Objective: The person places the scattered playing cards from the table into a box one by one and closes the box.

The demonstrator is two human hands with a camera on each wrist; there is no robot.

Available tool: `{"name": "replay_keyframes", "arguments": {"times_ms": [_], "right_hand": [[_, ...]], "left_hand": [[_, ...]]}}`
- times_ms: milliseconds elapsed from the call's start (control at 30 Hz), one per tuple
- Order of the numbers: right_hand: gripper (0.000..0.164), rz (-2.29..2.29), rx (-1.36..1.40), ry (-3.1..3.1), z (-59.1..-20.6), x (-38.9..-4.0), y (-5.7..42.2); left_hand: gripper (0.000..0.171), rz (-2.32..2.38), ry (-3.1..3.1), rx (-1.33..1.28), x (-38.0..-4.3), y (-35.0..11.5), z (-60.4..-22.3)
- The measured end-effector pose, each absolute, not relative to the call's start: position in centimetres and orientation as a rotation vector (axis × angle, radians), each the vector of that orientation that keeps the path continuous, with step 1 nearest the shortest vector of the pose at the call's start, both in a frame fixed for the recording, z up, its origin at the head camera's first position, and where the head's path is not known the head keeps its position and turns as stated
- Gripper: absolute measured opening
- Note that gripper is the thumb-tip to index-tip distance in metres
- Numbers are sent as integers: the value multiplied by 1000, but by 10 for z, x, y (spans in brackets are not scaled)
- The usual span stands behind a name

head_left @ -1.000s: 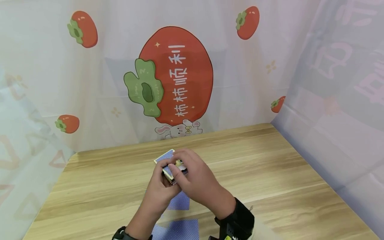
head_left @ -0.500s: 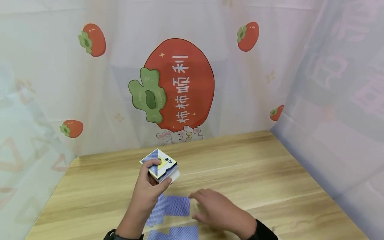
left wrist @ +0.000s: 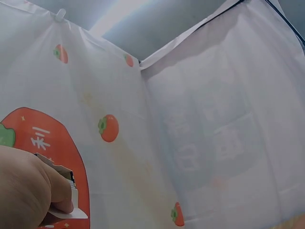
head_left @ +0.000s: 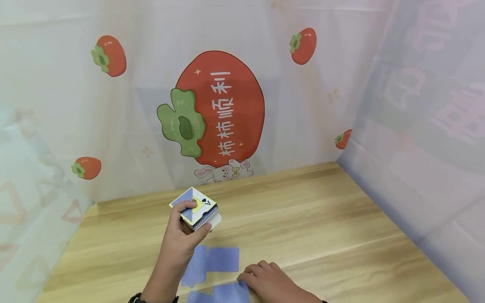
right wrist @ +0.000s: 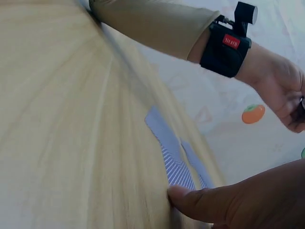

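1. While the left hand (head_left: 182,236) grips an ace-marked playing-card box (head_left: 205,208) above the table (head_left: 322,235) in the head view, the right hand (head_left: 270,281) touches the nearer blue-backed cards (head_left: 229,293), fingers bent.
2. Left wrist: curled fingers (left wrist: 60,192) hold the box.
3. Right wrist: the thumb (right wrist: 202,202) touches a card; any pinch is unclear.

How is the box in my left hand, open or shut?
Open: in the left hand, the card box shows its white end flap sticking out.

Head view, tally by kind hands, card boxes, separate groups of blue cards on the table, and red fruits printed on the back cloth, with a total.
Left hand and right hand: 2
Card box: 1
Blue card groups: 2
Red fruits: 5
Total: 10
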State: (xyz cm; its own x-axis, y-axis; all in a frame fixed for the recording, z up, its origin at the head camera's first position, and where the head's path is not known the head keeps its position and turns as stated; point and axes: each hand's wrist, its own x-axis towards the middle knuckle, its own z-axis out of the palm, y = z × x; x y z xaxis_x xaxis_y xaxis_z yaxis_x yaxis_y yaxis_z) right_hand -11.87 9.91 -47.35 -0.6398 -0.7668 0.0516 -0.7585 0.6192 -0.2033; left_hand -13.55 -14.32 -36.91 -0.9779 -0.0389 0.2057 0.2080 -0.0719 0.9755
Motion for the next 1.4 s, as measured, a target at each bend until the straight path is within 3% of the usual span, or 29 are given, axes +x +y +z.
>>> {"name": "replay_keyframes", "arguments": {"times_ms": [167, 267, 400, 533, 867, 1100, 1167, 1333, 1400], "right_hand": [[63, -320, -1221, 2709, -461, -128, 86], [67, -311, -1304, 2669, -455, -132, 80], [55, -282, -1450, 2602, -450, -137, 76], [42, -229, -1415, 2628, -449, -139, 71], [58, -71, -1172, 2825, -456, -147, 62], [41, -73, -1206, 2838, -450, -150, 72], [45, -96, -1205, 2830, -449, -152, 73], [75, -193, -1155, 2744, -451, -156, 72], [77, -188, -1159, 2732, -453, -157, 73]], "left_hand": [[63, -2157, -2012, -162, -133, -148, -367], [62, -2150, -2024, -172, -134, -149, -366], [62, -2165, -2019, -182, -134, -148, -366], [62, -2182, -2007, -187, -134, -147, -367], [61, -2162, -2037, -181, -134, -146, -366], [62, -2169, -2062, -177, -136, -146, -365], [62, -2171, -2065, -174, -137, -146, -365], [63, -2167, -2078, -168, -138, -147, -364], [63, -2169, -2073, -168, -138, -147, -364]]}}
